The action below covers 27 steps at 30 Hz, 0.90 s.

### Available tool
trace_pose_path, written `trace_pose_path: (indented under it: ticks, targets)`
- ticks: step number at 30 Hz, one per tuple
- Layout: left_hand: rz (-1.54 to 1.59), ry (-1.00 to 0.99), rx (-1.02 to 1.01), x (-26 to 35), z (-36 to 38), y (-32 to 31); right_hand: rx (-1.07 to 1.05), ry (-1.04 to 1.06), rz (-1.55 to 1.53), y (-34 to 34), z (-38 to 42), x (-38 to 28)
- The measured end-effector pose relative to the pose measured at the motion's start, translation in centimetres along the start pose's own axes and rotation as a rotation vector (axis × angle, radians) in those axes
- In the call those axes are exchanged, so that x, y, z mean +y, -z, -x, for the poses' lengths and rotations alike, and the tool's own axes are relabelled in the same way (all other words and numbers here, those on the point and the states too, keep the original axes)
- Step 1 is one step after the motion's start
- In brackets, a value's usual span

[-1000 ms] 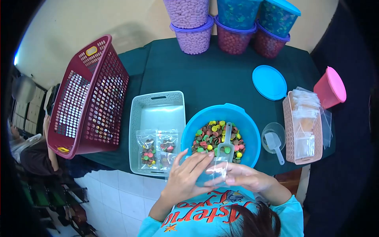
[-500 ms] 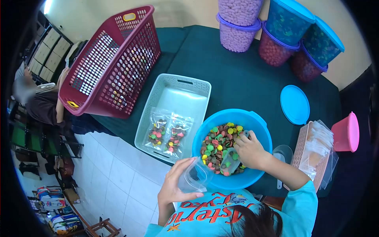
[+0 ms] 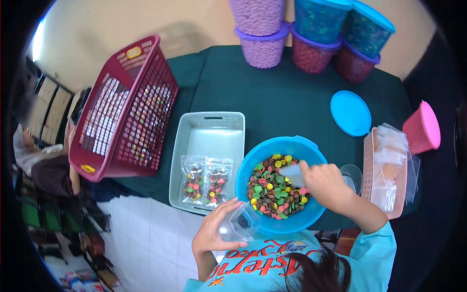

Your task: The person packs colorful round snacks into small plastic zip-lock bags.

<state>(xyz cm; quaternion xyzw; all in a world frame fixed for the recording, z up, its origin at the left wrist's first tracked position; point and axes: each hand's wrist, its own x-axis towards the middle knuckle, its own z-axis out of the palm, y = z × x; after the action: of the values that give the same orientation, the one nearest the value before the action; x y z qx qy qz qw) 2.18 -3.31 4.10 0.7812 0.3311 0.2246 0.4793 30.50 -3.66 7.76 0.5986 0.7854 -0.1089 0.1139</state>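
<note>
My left hand point(image 3: 211, 228) is closed around a clear plastic pouch point(image 3: 241, 224), whose mouth stands open beside the near left rim of a blue tub point(image 3: 318, 150). Multicoloured chocolate buttons point(image 3: 275, 194) in brown, green, pink and yellow fill the lower part of that tub. Over its right side, my right hand point(image 3: 327, 184) grips a translucent scoop point(image 3: 292, 174), with the blade above the buttons. Left of the tub lies a pale green tray point(image 3: 211, 120). Two filled clear pouches point(image 3: 205, 185) rest side by side in it.
A maroon laundry basket point(image 3: 127, 117) stands at the left. Stacked lidded containers point(image 3: 262, 51) line the back. On the right are a blue lid point(image 3: 350, 113), a pink basket point(image 3: 386, 204) of empty pouches and a pink tub point(image 3: 421, 127). Another person point(image 3: 53, 165) is beyond the laundry basket.
My right hand has lifted the scoop from among the buttons and drawn it up and right. The left hand still holds the pouch. The camera view has shifted.
</note>
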Motion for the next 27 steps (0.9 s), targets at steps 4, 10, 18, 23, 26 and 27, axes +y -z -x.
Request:
trace_pose_path:
  ticks: [4, 10, 18, 23, 26, 27]
  targets:
    - [-0.008, -0.057, -0.223, -0.4, -0.2, 1.6, 0.231, -0.170, 0.056, -2.3, -2.8, -1.4]
    - [0.011, -0.058, -0.418, -1.3, -0.8, 3.2, 0.299, -0.255, 0.164, -5.8, -5.9, -2.0]
    - [0.042, -0.222, -0.412, -3.7, -2.0, 3.5, 0.137, -0.384, -0.087, -5.2, -4.5, -3.4]
    - [-0.018, -0.250, -0.440, -4.1, -2.3, 3.6, 0.082, -0.510, -0.263, -5.8, -3.4, -5.2]
    - [0.003, -0.277, -0.435, -4.4, -2.4, 3.5, 0.039, -0.568, -0.314, -5.3, -2.7, -5.7]
    - [0.009, -0.278, -0.443, -4.4, -2.4, 3.5, 0.008, -0.577, -0.314, -4.9, -2.1, -5.8]
